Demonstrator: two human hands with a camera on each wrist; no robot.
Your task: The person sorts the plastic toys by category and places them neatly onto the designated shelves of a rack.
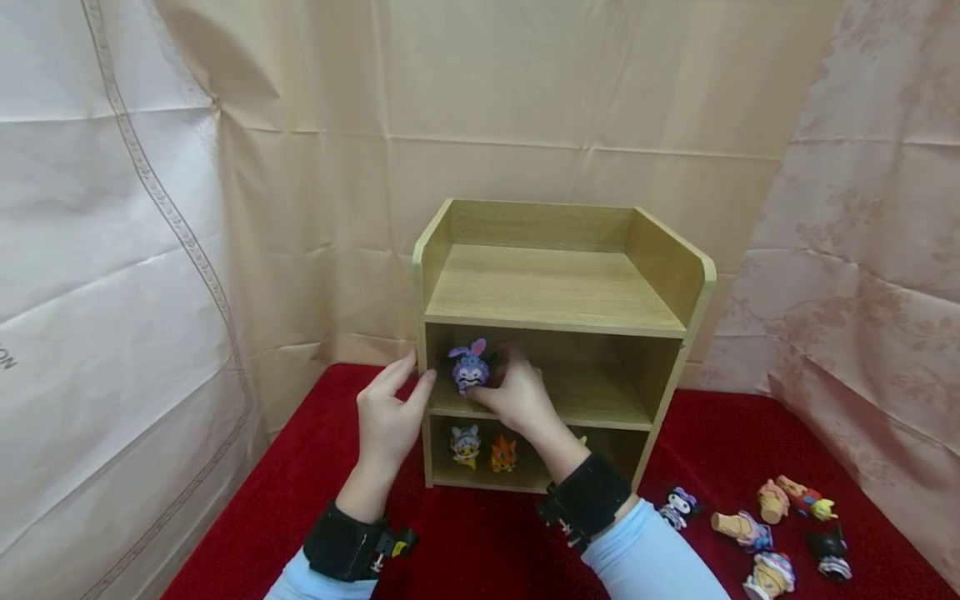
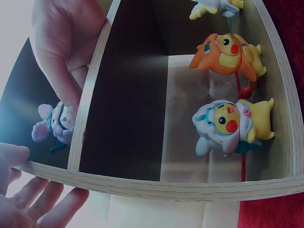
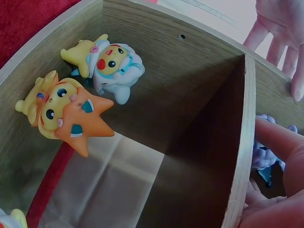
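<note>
Facing a three-tier, pale wood-grain shelf unit [image 1: 555, 287] at frame centre. Holding the bare left hand [image 1: 388, 417] at its left side panel [image 1: 435, 257] with fingers extended, grasping nothing. With the bare right hand [image 1: 520, 396], gripping a purple, rabbit-eared moulded figure [image 1: 469, 371] in the middle compartment [image 1: 600, 398], just left of frame centre. Best set upright, base first, then released gently.

Pale blue sleeves [image 1: 654, 554] meet broad black wristbands [image 1: 594, 497] with small dark fittings [image 1: 382, 550].
</note>
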